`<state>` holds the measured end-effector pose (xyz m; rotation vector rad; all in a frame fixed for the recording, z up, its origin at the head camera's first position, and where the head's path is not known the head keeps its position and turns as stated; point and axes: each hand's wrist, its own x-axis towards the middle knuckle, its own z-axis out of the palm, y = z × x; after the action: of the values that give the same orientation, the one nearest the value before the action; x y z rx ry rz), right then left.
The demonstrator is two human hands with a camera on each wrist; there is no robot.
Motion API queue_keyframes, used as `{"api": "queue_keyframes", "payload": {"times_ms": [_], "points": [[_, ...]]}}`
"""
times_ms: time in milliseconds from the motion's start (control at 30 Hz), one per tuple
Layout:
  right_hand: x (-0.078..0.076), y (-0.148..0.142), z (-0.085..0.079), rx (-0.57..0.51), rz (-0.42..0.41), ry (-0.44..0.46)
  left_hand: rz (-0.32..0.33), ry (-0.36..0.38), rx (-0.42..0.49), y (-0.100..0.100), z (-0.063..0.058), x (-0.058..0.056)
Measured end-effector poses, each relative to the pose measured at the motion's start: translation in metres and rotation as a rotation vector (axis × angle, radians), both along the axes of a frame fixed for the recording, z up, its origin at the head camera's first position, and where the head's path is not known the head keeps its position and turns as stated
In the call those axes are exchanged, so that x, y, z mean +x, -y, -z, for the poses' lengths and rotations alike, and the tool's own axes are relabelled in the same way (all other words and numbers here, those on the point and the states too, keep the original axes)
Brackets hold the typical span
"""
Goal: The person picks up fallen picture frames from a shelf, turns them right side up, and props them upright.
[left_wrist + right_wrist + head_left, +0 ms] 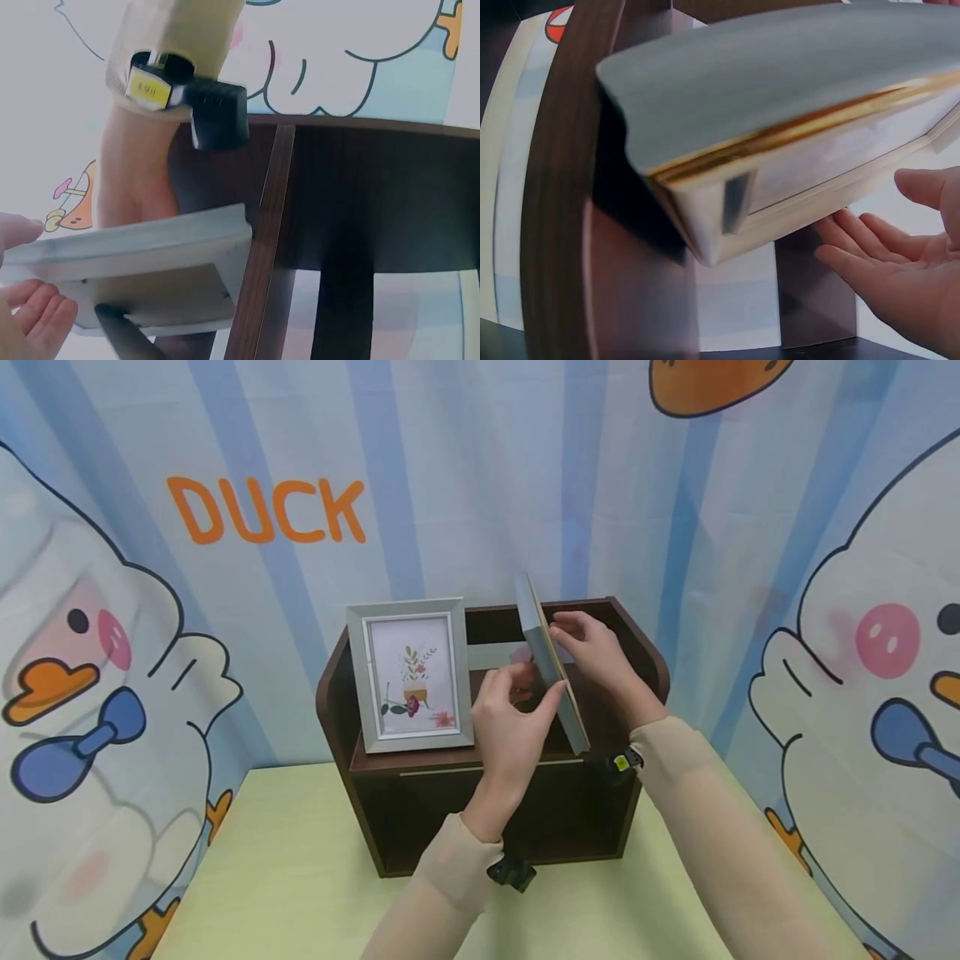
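A grey picture frame (551, 664), seen almost edge-on, stands tilted over the upper shelf of a dark brown shelf unit (495, 763). My left hand (517, 714) pinches its near edge, thumb on one side and fingers on the other. The left wrist view shows the frame (150, 244) between that thumb and the curled fingers. On the right, my right hand (596, 652) touches the frame with its fingertips. Its thumb stands apart from the frame in the right wrist view. Another grey frame (411, 746) with a flower picture stands upright on the shelf's left part.
The shelf unit has raised side walls and a dark lower compartment (495, 818). It stands on a pale yellow-green table (292, 860). Behind it hangs a blue-striped curtain (465, 477) with duck drawings. A small black camera sits on each wrist.
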<state>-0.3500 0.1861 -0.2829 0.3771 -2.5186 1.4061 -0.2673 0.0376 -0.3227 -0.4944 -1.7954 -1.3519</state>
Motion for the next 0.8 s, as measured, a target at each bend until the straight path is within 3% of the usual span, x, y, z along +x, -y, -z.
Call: {"api": "queue_keyframes", "payload": {"times_ms": [267, 467, 800], "points": [[-0.011, 0.003, 0.005, -0.127, -0.050, 0.201, -0.028, 0.074, -0.019, -0.012, 0.000, 0.000], [-0.018, 0.002, 0.012, -0.159, -0.093, 0.261, -0.050, 0.078, -0.052, -0.018, 0.002, -0.001], [-0.022, -0.001, 0.013, -0.170, -0.130, 0.314, -0.075, 0.042, -0.028, -0.013, 0.003, -0.005]]}}
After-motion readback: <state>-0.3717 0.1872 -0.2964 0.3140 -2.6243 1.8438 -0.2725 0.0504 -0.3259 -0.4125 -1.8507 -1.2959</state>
